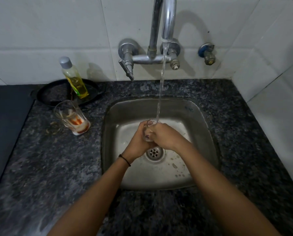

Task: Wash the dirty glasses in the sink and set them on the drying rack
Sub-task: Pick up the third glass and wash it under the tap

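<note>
Head view, looking down into a steel sink (203, 137) set in a dark speckled stone desk (57, 159). Over the basin, just above the drain (154, 152): a small clear glass (147, 129), gripped between both hands, mouth tilted up and away toward the wall. Wrapped round it from the left, the left hand (138, 139), fingers curled about its side, fingertips showing through the clear wall. Closed on it from the right, the right hand (165, 136), fingers curled over the near side, knuckles up. Thin black band (124, 160) on the left wrist. Both forearms bare, reaching in from the bottom edge.

Running from the curved chrome tap (168, 23) on the tiled wall (48, 31): a thin stream of water (162, 82), landing at the rim of the held glass, beside the right hand. Drops and a few bubbles on the basin floor right of the drain.

On the desk left of the sink, well apart from the hands: a second glass (72, 116), upright, tall and clear, with orange-red and whitish residue in its bottom. Behind it, a round black pan (53, 94). Standing on the pan, as far as can be told, a bottle (74, 79) of yellow liquid with a grey cap. Further left, a flat dark slab (6, 116). On the wall right of the tap, a small valve (208, 54) with a blue part.
</note>
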